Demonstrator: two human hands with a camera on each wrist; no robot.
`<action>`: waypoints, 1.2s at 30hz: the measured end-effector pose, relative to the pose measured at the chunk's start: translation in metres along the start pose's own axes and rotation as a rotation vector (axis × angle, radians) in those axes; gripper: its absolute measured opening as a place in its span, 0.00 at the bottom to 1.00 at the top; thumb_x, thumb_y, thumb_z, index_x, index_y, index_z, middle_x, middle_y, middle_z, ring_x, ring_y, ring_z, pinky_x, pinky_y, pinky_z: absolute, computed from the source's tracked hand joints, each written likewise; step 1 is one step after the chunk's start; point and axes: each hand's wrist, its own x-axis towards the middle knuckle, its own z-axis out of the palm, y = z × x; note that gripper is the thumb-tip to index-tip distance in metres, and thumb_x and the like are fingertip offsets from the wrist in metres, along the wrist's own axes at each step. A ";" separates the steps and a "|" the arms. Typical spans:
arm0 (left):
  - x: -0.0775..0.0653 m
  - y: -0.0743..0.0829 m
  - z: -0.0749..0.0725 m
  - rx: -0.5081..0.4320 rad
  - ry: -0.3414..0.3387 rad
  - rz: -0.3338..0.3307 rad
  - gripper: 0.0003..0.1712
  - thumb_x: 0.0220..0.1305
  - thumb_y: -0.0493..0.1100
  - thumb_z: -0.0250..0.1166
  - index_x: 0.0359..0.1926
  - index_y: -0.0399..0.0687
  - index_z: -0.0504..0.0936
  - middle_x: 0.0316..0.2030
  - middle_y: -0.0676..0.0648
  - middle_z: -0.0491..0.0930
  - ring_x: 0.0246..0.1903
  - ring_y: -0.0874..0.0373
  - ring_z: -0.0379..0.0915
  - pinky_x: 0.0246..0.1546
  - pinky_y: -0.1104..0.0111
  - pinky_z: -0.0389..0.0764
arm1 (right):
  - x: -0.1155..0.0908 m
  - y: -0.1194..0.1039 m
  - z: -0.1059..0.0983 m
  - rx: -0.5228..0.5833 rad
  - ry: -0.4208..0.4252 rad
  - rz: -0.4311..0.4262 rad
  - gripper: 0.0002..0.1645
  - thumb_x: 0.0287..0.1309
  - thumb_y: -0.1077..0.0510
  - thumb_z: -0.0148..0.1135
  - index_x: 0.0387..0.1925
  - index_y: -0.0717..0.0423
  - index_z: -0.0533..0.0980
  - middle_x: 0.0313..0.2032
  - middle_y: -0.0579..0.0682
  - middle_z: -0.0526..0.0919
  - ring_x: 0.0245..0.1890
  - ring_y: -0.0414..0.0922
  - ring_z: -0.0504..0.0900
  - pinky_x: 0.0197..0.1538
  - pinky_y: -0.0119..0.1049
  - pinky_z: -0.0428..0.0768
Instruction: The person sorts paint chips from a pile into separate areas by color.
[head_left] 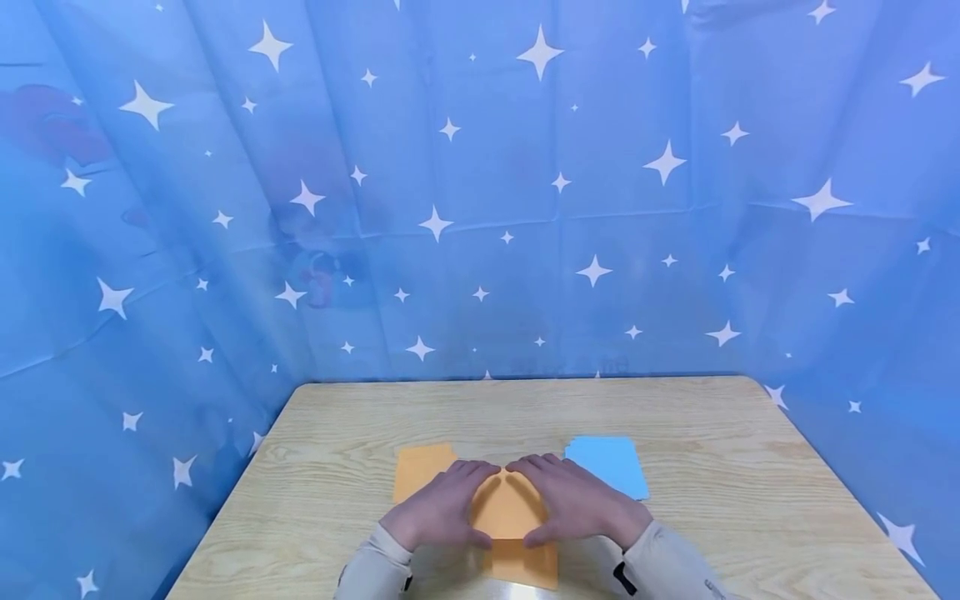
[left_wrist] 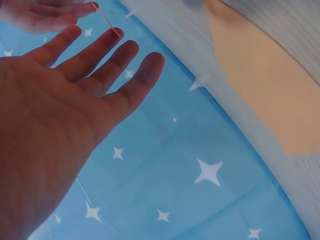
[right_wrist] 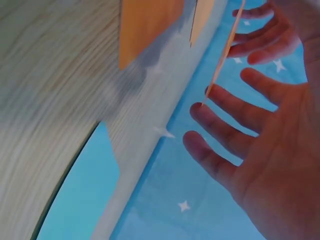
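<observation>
An orange sheet of paper (head_left: 508, 508) spans the space between my two hands. Its thin edge (right_wrist: 222, 57) appears side-on in the right wrist view, against my fingertips. My left hand (head_left: 446, 504) is on its left side, the fingers fairly straight in the left wrist view. On the other side my right hand (head_left: 576, 500) touches it with extended fingertips. Both thumbs point inward near the sheet's lower part in the head view. Beneath lies another orange piece of paper (head_left: 525, 567), partly covered.
On the wooden table (head_left: 315, 517), an orange paper stack (head_left: 422, 471) lies beyond my left hand, partly hidden by it. A light blue paper stack (head_left: 611, 465) lies beyond my right hand. A blue star-patterned curtain (head_left: 495, 167) hangs behind the table.
</observation>
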 end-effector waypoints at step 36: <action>-0.015 -0.079 -0.019 -0.152 0.019 -0.180 0.50 0.42 0.38 0.80 0.68 0.38 0.70 0.68 0.37 0.70 0.63 0.37 0.69 0.60 0.41 0.74 | 0.115 -0.015 0.035 0.009 -0.056 -0.028 0.51 0.50 0.34 0.76 0.72 0.45 0.67 0.67 0.44 0.73 0.66 0.47 0.71 0.67 0.50 0.73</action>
